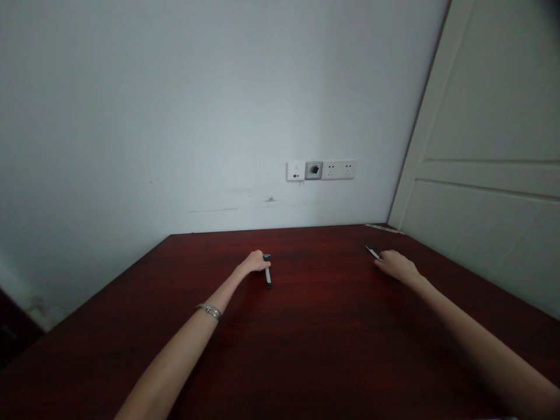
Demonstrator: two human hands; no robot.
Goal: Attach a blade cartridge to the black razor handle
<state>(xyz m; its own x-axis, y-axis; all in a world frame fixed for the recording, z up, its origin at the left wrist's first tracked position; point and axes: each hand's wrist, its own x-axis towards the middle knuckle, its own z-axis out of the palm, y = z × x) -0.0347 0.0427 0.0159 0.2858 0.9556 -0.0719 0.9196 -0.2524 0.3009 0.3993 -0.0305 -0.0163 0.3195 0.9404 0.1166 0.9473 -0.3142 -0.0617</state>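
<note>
My left hand (255,262) reaches out over the dark red tabletop, its fingers closed on a pen (268,276). That pen has a pale barrel and a dark end pointing toward me; a bit of teal shows at its far end beside the fingers. Further right, my right hand (397,265) is closed on a second pen (373,253), also pale with a dark end, which sticks out to the left and away from me. The fingers of each hand partly cover its pen. A wide gap of tabletop separates the two hands.
The wooden table (301,338) runs back to a pale wall (219,116) with a row of sockets (331,170). A thin light strip (385,228) lies at the far right corner. On the right stands a white panelled door (490,116). A bracelet (210,311) circles my left wrist.
</note>
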